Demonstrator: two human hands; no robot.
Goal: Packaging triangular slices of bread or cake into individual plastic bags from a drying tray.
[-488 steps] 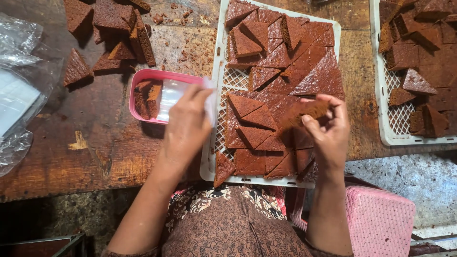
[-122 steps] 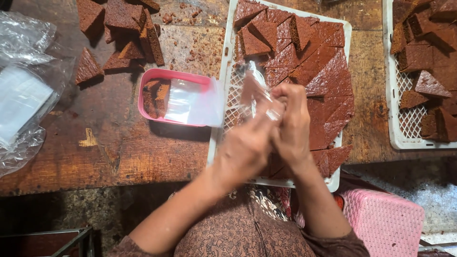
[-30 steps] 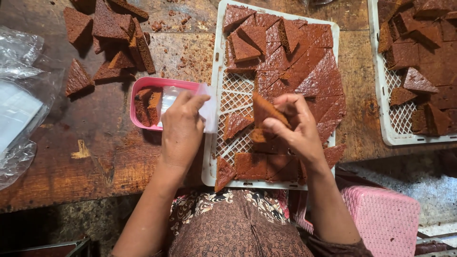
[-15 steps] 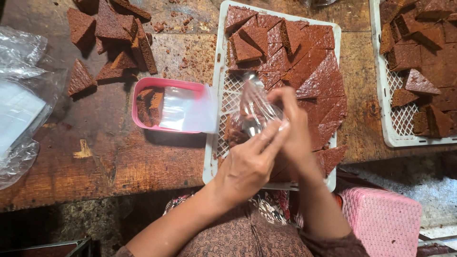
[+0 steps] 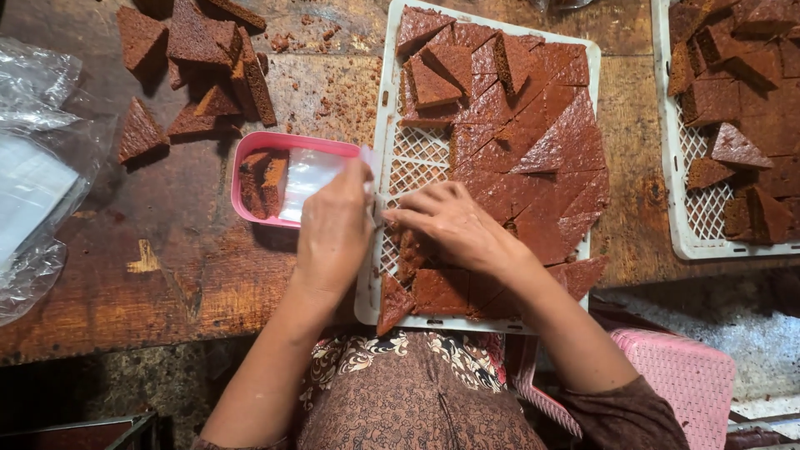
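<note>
— Two white lattice trays (image 5: 384,125) I see on the desk (image 5: 167,283). What else is around the hands?

— One pink tub (image 5: 250,154) lies just left of the middle tray. It holds two brown cake pieces (image 5: 260,179) and one clear plastic bag (image 5: 308,171) spread over its right part.

— Where are the hands?

— Left hand (image 5: 333,229) rests at the right end of the tub, its fingers (image 5: 354,179) pinched on the edge of the bag. Right hand (image 5: 454,225) lies over the near left part of the middle tray, beside the left one; its fingers (image 5: 408,204) are bent together near the same bag edge, but I cannot tell if they grip something.

— What stands in the way?

— The right hand covers some cake triangles (image 5: 542,158) in the tray. The second tray (image 5: 679,237), at far right, is cut by the picture edge.

— And further away?

— One loose heap of cake pieces (image 5: 200,67) lies at far left, with crumbs beside. One crumpled pile of clear bags (image 5: 42,158) is at the left edge. One pink basket (image 5: 683,383) stands near right, below the desk.
</note>
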